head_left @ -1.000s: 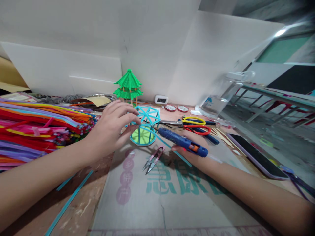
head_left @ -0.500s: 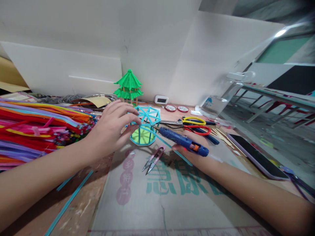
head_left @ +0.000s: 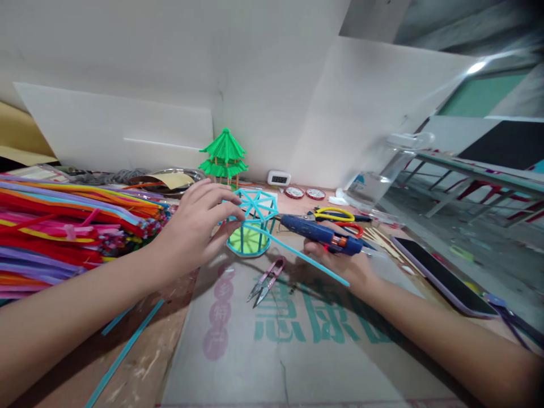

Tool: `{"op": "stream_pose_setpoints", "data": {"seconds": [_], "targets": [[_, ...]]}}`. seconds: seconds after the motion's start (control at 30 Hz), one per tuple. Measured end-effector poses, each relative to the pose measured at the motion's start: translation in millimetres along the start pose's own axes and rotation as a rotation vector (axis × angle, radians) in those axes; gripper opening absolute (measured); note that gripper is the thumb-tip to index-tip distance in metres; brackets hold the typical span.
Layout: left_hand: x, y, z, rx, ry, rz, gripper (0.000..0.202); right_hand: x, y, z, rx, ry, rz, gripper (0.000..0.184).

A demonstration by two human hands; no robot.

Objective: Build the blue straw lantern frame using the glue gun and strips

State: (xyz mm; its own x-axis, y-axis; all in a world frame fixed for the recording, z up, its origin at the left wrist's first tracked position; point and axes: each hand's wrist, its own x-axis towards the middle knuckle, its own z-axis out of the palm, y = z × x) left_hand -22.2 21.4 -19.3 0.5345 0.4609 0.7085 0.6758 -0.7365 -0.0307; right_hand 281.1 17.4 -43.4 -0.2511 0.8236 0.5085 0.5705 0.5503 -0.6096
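My left hand [head_left: 208, 218] pinches one end of a light-blue pipe cleaner [head_left: 306, 258] against the top rim of a small blue frame [head_left: 255, 205]. The frame has a spoked top, thin posts and a yellow-green round base [head_left: 250, 239]. The pipe cleaner's free end slants down to the right. A blue hot glue gun [head_left: 318, 232] is gripped in my right hand [head_left: 340, 260], its nozzle pointing left, close to the frame's right side. Pink-handled thread snips [head_left: 267, 280] lie on the mat in front of the frame.
Bundles of coloured pipe cleaners [head_left: 63, 238] fill the left side. Behind the frame stands a green pagoda model [head_left: 225, 156]. A small clock [head_left: 279, 178], yellow-handled scissors [head_left: 335, 214], a phone [head_left: 442, 275] and a clear jug [head_left: 378, 170] stand or lie farther right and back.
The glue gun has drawn back slightly to the right, its nozzle moving off the frame's rim. The pipe cleaner's free end has swung up and right, clear of my right hand's fingers.
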Motion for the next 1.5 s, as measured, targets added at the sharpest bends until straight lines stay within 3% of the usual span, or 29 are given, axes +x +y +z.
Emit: {"op": "stream_pose_setpoints", "data": {"seconds": [0.13,0.33,0.53,0.63,0.8,1.0,1.2,1.33,1.5], "targets": [[0.2,-5.3,-0.2,0.013,0.005,-0.029,0.013,2.7,-1.3,-12.6,0.058,-0.013,-0.034,0.034],[-0.2,-7.1,0.6,0.020,-0.007,-0.043,0.016,20.2,1.7,-28.0,0.054,0.046,0.090,0.036],[-2.0,-6.5,5.0,0.068,-0.029,-0.054,0.026,74.9,24.9,-25.6,-0.010,0.017,0.362,0.031],[-1.2,-6.4,3.6,0.072,-0.032,-0.051,0.024,108.8,35.4,-20.6,-0.119,0.025,0.418,0.034],[0.9,-1.9,-2.4,0.083,-0.014,-0.019,0.021,152.5,48.3,0.8,-0.070,-0.049,0.359,0.028],[0.2,-0.9,-3.6,0.094,-0.039,-0.021,0.021,171.6,76.1,33.1,-0.034,-0.053,0.335,0.025],[-0.5,-3.7,-1.4,0.098,-0.046,-0.023,0.022,198.4,63.8,28.2,0.040,0.023,0.239,0.025],[-0.8,-4.1,-1.1,0.099,-0.043,-0.022,0.022,198.2,57.0,18.3,0.027,0.013,0.225,0.026],[-1.2,-4.8,0.5,0.089,-0.037,-0.022,0.022,161.7,82.1,14.8,-0.093,-0.088,0.349,0.024]]}}
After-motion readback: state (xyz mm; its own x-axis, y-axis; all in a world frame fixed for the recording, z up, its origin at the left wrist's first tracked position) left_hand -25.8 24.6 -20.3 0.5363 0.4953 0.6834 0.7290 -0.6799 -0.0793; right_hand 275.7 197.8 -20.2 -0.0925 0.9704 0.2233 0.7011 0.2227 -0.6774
